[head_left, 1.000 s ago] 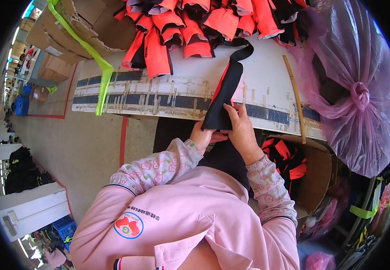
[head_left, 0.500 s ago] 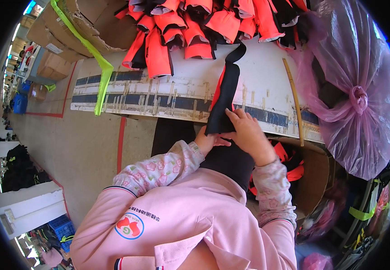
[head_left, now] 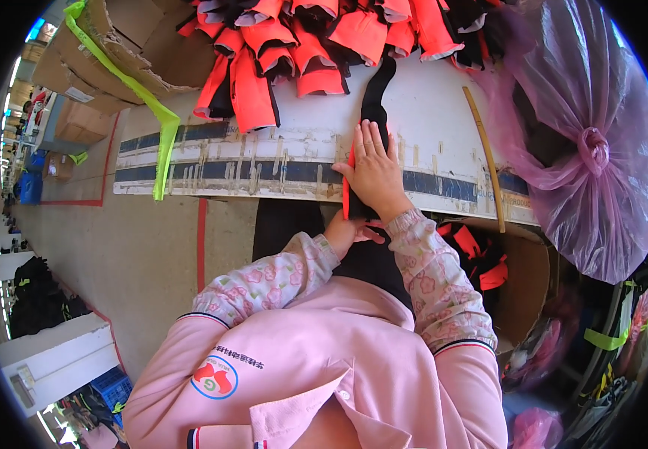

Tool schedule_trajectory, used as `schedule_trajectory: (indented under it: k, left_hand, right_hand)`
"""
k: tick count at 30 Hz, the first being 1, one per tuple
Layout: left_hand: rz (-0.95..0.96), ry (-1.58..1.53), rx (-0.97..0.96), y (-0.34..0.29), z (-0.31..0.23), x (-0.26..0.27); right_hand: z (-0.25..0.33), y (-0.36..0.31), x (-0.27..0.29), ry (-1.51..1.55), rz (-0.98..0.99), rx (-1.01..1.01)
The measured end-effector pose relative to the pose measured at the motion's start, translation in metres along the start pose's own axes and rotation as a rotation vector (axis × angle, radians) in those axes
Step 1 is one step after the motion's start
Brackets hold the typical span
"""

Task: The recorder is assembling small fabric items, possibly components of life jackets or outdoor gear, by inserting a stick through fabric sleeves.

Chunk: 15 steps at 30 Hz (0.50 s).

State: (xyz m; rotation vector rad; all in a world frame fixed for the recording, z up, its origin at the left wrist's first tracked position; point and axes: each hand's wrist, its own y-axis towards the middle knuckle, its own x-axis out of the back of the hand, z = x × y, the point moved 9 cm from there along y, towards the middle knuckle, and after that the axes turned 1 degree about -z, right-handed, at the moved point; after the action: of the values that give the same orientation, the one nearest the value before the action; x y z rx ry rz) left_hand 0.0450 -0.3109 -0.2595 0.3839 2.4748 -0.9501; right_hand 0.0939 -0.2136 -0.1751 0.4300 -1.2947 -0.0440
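A long black fabric strip (head_left: 373,96) with a bright orange side lies across the near part of the worktable, its near end hanging over the front edge. My right hand (head_left: 373,170) rests flat on its middle, fingers stretched out and pointing away, covering much of it. Below the table edge, my left hand (head_left: 345,233) holds the near end, its fingers partly hidden under the cloth. A narrow black tail of the strip runs back toward a heap of orange and black fabric pieces (head_left: 313,56) at the far side.
The white worktable (head_left: 212,176) has worn tape along its front. A bamboo stick (head_left: 484,157) lies right of my hand, beside a knotted purple plastic bag (head_left: 593,150). Below the table is a cardboard box (head_left: 527,273) with orange pieces. A neon-yellow strip (head_left: 165,142) hangs from cartons at the left.
My right hand has moved forward along the strip and flattened onto it, from near the table edge. My left hand stays at the near end.
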Motion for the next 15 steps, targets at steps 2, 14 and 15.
schedule_trajectory:
  k: [2, 14, 15]
  left_hand:
    - [-0.009, 0.001, 0.028, 0.001, 0.005, 0.006]
    - [-0.005, -0.085, 0.018, 0.011, 0.014, 0.001]
    - [-0.035, -0.076, 0.028, 0.01, 0.015, 0.004]
  right_hand:
    - [0.004, 0.001, 0.001, 0.009, -0.023, 0.015]
    - [-0.006, -0.001, 0.004, 0.031, -0.021, -0.013]
    - [-0.007, -0.003, 0.006, 0.018, -0.023, -0.025]
